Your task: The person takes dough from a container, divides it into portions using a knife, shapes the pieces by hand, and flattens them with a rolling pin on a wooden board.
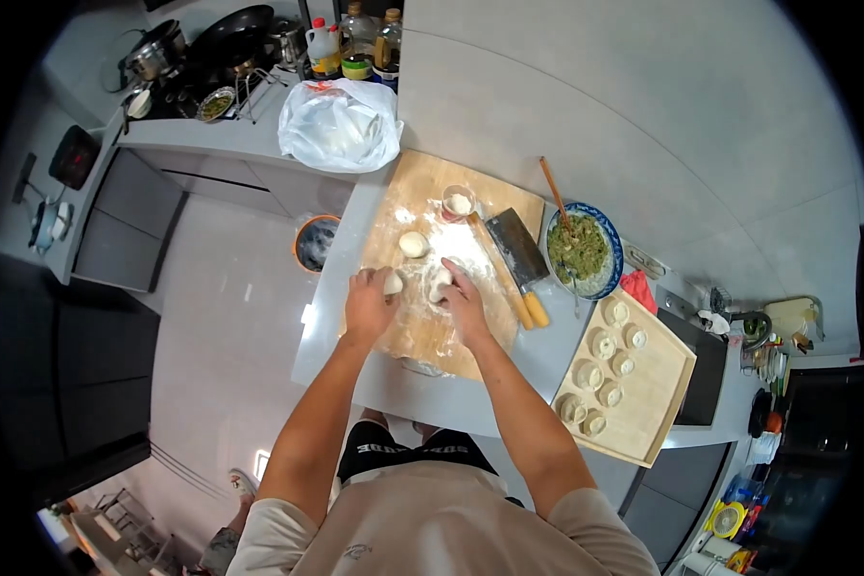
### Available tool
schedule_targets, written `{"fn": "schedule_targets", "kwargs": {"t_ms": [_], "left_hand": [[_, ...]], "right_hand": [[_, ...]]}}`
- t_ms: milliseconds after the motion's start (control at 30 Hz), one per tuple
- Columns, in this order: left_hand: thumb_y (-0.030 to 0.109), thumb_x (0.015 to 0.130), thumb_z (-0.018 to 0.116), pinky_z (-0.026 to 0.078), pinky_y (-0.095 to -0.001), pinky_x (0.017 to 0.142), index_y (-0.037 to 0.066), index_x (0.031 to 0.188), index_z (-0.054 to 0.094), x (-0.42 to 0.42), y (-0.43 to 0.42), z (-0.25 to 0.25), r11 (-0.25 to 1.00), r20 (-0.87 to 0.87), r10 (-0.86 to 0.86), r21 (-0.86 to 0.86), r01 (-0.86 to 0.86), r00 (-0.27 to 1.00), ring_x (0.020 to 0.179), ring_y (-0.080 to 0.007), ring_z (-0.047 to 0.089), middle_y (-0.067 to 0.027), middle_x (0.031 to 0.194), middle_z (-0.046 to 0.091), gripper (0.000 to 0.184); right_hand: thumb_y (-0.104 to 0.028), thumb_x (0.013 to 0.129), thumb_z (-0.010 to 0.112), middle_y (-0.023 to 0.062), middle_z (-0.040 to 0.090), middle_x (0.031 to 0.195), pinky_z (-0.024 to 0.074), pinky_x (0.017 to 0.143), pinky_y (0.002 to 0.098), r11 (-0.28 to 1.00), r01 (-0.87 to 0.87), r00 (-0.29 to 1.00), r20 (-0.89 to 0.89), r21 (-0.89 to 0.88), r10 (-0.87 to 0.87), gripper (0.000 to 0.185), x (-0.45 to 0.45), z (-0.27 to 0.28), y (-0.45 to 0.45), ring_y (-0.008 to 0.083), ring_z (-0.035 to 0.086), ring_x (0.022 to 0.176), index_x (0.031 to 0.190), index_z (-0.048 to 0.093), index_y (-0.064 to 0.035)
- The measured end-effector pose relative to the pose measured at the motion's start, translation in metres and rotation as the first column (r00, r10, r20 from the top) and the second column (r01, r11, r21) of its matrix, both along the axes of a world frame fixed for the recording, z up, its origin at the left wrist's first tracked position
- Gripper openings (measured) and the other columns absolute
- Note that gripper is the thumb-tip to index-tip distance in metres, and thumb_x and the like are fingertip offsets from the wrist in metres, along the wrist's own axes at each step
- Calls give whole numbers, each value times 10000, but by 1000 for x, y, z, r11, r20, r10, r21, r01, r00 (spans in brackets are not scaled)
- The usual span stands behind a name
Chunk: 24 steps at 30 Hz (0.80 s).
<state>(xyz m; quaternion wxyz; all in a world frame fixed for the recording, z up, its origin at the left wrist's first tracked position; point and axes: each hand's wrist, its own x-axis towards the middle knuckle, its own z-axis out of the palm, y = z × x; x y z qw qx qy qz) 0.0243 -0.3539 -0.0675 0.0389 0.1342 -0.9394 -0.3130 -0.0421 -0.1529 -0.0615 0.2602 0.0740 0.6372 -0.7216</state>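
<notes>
My left hand (371, 305) curls round a piece of white dough (394, 283) above the floured wooden board (422, 336). Across from it, my right hand (465, 305) has its fingers closed on another dough piece (439, 284), partly hidden by them. A round dough ball (414, 245) lies on the board just beyond both hands. Further back stands a small cup of flour (459, 203). To the right of my right hand lie a rolling pin (499, 269) and a cleaver (518, 250) with a wooden handle.
A blue-rimmed bowl (612, 230) of green filling, with a spoon and a wooden stick, stands right of the board. Several shaped dough pieces sit on a wooden tray (651, 408). A white plastic bag (341, 125) is at the back left; an orange-rimmed bin (302, 252) stands below.
</notes>
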Motion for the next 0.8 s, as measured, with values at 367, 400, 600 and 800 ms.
{"fn": "schedule_targets", "kwargs": {"t_ms": [367, 400, 600, 800], "left_hand": [[-53, 816, 676, 563, -456, 964, 72, 1377, 663, 44, 28, -3, 983, -248, -7, 176, 52, 969, 1202, -378, 613, -159, 1295, 626, 575], [-60, 823, 669, 565, -454, 947, 66, 1371, 663, 44, 29, -2, 972, -240, -3, 228, 59, 971, 1174, -382, 624, -164, 1278, 629, 562], [-82, 858, 639, 566, -456, 883, 40, 1348, 662, 41, 29, 4, 935, -176, 4, 349, 59, 984, 1027, -395, 662, -189, 1189, 637, 506], [-70, 882, 632, 566, -462, 852, 18, 1333, 670, 36, 36, -1, 933, -154, 5, 357, 51, 988, 958, -380, 677, -198, 1133, 645, 461]], "right_hand": [[-37, 914, 732, 199, 691, 1270, 578, 924, 370, 792, 6, 548, -664, 611, 509, 507, 8, -6, 15, 318, 710, 1058, 1411, 648, -89], [-47, 905, 743, 210, 688, 1276, 576, 934, 401, 790, 26, 543, -672, 613, 503, 519, 7, -8, 13, 346, 694, 1090, 1414, 646, -83], [-58, 909, 740, 223, 683, 1278, 516, 1063, 479, 846, -11, 825, -473, 534, 309, 508, 12, 6, 15, 408, 629, 1210, 1408, 650, -66], [-41, 882, 731, 192, 674, 1338, 480, 1121, 474, 674, 65, 614, -562, 736, 554, 562, 6, -9, 26, 403, 604, 1260, 1436, 643, -74]]}}
